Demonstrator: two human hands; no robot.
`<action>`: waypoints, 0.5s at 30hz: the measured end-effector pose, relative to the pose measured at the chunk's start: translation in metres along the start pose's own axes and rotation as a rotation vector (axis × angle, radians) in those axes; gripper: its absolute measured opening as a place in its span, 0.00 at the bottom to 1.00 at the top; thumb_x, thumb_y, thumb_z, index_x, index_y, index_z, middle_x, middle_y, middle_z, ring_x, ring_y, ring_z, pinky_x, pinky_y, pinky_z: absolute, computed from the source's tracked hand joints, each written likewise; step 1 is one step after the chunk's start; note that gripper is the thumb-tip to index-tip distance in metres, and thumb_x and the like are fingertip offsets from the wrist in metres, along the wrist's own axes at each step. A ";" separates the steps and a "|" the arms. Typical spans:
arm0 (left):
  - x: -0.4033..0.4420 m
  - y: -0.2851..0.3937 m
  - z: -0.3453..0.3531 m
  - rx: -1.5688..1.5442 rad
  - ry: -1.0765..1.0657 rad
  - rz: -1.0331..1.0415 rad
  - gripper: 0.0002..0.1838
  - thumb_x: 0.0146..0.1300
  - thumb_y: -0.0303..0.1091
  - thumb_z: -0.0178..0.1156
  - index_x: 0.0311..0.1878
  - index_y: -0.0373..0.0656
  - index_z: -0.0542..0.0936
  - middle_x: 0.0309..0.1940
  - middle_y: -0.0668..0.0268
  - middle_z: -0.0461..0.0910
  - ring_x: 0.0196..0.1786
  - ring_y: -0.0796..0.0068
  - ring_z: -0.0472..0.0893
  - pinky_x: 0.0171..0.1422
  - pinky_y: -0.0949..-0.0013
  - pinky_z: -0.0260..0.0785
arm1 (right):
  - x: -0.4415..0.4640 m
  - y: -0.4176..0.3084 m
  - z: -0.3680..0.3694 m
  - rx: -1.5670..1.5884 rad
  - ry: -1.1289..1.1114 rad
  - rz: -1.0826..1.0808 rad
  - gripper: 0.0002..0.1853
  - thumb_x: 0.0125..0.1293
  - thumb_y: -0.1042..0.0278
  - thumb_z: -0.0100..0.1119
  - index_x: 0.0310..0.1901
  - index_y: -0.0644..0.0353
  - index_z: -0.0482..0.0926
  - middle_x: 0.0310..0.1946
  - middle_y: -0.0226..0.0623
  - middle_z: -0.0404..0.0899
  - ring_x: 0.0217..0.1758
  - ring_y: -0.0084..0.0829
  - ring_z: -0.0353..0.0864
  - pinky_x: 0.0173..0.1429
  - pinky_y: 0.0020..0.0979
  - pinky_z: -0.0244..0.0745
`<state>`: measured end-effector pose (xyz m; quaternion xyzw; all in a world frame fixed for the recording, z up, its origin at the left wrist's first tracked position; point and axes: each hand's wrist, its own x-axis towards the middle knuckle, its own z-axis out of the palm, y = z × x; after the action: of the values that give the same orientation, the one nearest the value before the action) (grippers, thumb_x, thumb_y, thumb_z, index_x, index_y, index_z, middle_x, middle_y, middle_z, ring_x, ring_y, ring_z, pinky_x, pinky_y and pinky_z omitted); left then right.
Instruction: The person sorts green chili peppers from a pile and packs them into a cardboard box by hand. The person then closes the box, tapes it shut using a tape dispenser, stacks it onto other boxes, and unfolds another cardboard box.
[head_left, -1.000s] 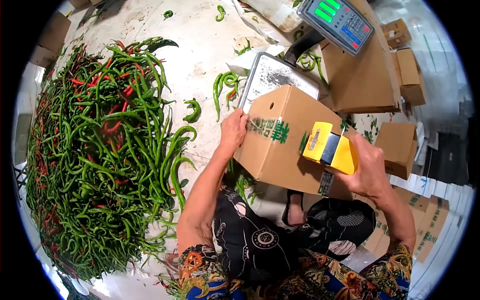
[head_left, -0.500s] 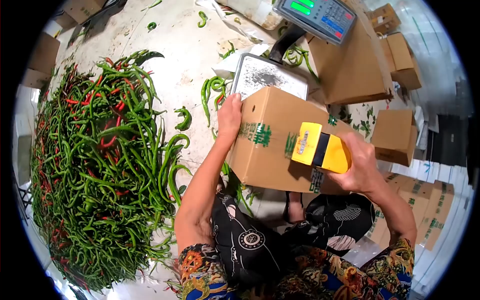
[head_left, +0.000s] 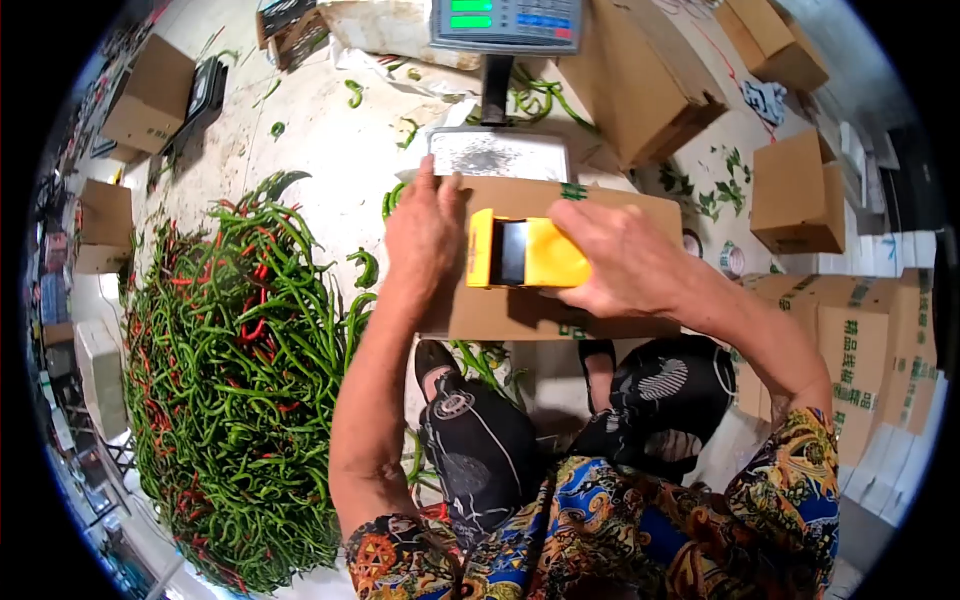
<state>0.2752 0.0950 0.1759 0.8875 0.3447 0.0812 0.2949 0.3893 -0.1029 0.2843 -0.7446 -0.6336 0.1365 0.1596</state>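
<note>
A brown cardboard box [head_left: 640, 325] with green print is in front of me, its far side against or over the near edge of the scale's metal platform [head_left: 500, 150]. My left hand [head_left: 428, 225] grips the box's left end, fingers pointing away from me along the edge. In my right hand [head_left: 625, 258] is a yellow tape dispenser [head_left: 555, 252] with a black middle section, held over the top of the box. My right palm and fingers wrap round its right end. Whether the dispenser touches the cardboard is hard to tell.
A large heap of green and red chili peppers [head_left: 250, 400] covers the floor at left. The scale's display [head_left: 507, 22] is lit green. An open carton [head_left: 640, 80], a smaller box [head_left: 798, 192], flattened cartons [head_left: 850, 340] and a tape roll [head_left: 733, 258] are at right.
My view has shifted. The box has turned to lie nearly square to me. The dispenser has moved left toward my left hand, which has slid up over the box's left end.
</note>
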 end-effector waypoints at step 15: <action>0.005 -0.013 0.009 0.141 0.149 0.143 0.27 0.75 0.53 0.41 0.67 0.46 0.69 0.30 0.43 0.81 0.33 0.42 0.81 0.37 0.51 0.71 | -0.212 0.137 -0.036 -0.062 0.103 0.242 0.29 0.46 0.59 0.76 0.47 0.58 0.70 0.34 0.41 0.77 0.37 0.47 0.81 0.38 0.42 0.78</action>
<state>0.2749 0.1019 0.1611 0.9198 0.3064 0.1432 0.1990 0.4939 -0.3344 0.2612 -0.8262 -0.5341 0.0964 0.1512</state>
